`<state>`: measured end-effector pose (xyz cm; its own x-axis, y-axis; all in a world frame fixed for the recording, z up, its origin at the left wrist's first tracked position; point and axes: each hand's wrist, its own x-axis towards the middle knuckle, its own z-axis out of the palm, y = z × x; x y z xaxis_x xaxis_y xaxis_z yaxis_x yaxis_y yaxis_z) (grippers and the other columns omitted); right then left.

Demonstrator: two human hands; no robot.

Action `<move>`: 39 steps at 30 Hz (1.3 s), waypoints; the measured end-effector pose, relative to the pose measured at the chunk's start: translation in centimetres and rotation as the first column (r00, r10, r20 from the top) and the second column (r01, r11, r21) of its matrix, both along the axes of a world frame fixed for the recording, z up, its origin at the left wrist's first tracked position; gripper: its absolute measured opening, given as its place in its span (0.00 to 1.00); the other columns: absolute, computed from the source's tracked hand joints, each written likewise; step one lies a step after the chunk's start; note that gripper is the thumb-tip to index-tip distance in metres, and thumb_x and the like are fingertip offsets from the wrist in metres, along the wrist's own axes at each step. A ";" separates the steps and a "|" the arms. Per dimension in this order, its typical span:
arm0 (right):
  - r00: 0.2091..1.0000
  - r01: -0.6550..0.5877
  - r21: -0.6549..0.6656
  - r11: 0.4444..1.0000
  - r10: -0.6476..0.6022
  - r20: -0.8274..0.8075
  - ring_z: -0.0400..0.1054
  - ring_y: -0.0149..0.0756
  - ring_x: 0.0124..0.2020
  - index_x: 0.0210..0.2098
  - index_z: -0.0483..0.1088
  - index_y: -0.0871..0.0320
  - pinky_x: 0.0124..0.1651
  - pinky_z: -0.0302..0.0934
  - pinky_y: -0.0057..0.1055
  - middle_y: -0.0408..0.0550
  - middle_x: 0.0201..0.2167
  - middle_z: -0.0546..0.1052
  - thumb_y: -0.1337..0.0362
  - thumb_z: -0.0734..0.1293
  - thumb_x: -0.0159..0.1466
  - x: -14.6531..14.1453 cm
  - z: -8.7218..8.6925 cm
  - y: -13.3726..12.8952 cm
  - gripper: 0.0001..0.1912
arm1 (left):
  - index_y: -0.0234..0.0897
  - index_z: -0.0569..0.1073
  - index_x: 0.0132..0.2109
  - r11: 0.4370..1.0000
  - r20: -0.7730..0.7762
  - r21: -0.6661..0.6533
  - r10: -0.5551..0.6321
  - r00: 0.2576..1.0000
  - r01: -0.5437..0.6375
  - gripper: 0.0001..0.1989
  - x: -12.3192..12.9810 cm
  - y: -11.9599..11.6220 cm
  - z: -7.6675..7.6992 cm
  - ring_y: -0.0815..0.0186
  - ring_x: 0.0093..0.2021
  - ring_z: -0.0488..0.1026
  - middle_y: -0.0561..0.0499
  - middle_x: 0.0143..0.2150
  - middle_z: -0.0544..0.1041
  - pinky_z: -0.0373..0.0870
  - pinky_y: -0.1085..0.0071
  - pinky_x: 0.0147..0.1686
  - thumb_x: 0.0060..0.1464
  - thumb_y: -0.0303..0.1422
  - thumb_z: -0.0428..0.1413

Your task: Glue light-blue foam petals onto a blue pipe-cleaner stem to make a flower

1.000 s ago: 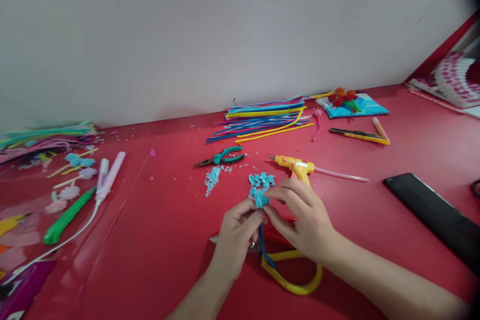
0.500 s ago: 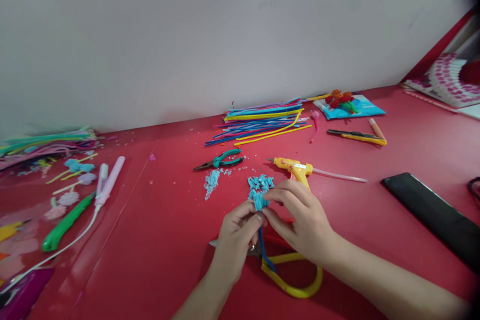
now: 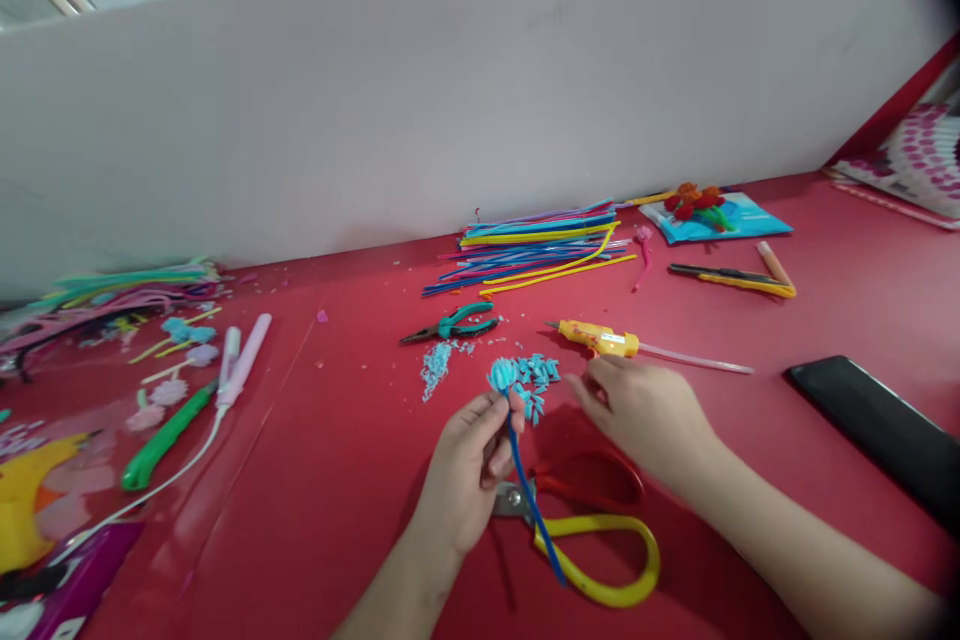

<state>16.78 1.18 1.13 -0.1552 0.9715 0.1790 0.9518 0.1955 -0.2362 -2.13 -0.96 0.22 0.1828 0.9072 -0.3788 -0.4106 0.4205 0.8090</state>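
A light blue fluffy flower head (image 3: 503,375) on a dark blue stem (image 3: 525,480) is pinched near its top by my left hand (image 3: 476,450). Small light blue pieces (image 3: 538,370) lie on the red table just beyond it. My right hand (image 3: 637,410) is apart from the flower, over the handle of the yellow glue gun (image 3: 600,336); its fingers are curled and whether they grip the handle is hidden. Beneath the stem lie scissors (image 3: 634,595) with one red and one yellow handle. Teal-handled pliers (image 3: 457,323) rest beyond the pieces.
Pipe cleaners (image 3: 532,250) lie along the white partition (image 3: 420,90). A black phone (image 3: 870,430) is at the right. On the left are a pink hair-iron-like tool (image 3: 244,365), a green-handled cutter (image 3: 165,445) and a yellow tool (image 3: 26,510). A blue packet (image 3: 757,218) sits at the back right.
My right hand has moved away from the flower, to the right towards the glue gun. My left hand has tilted the flower, and its blue stem now shows more fully. The view has shifted slightly.
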 end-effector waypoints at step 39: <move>0.645 -0.285 0.056 0.957 0.234 -0.727 0.71 0.37 0.30 0.35 0.72 0.56 0.33 0.67 0.31 0.49 0.29 0.76 0.55 0.65 0.58 -0.9 0.6 -3.1 0.12 | 0.33 0.70 0.31 0.989 0.086 0.031 0.141 0.986 -0.144 0.08 -0.1 -0.3 0.9 0.82 0.15 0.54 0.55 0.24 0.70 0.46 0.84 0.11 0.50 0.34 0.55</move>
